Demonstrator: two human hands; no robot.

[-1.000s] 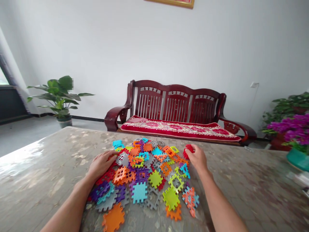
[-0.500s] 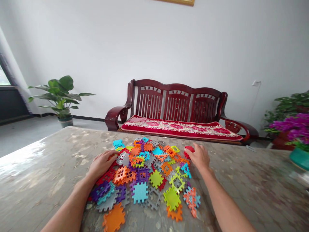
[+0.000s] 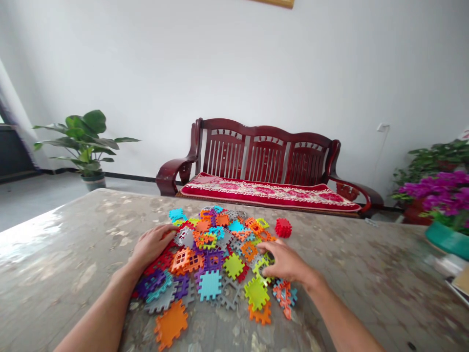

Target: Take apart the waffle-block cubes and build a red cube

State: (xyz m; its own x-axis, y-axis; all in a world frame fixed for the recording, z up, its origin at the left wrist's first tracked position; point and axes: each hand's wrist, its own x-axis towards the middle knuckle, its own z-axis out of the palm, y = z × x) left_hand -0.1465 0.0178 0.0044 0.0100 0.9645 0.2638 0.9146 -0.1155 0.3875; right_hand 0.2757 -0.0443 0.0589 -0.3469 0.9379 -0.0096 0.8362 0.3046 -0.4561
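A pile of flat plastic interlocking tiles (image 3: 210, 285) with notched edges lies in front of me, in orange, purple, blue, grey, red and lime green. My right hand (image 3: 284, 261) hovers over the pile's right side, thumb and fingers apart, with nothing between them. Below its fingers is a lime green frame tile (image 3: 262, 270), partly covered. At the pile's left edge rests my left hand (image 3: 156, 244), fingers stretched toward the grey window tile (image 3: 184, 236), close to red tiles (image 3: 161, 259). A small stack of red tiles (image 3: 283, 228) stands apart, beyond my right hand.
The pile sits on a patterned grey-brown table (image 3: 351, 274). At the right edge are a teal flowerpot (image 3: 447, 239) with purple flowers and a partly visible box (image 3: 462, 281). Behind the table stands a dark red wooden bench (image 3: 267, 151); a potted plant (image 3: 88, 142) is at left.
My right hand has let go of the red tile stack and moved back toward me, over the pile's right side. My left hand has stayed at the left edge. The view has shifted slightly.
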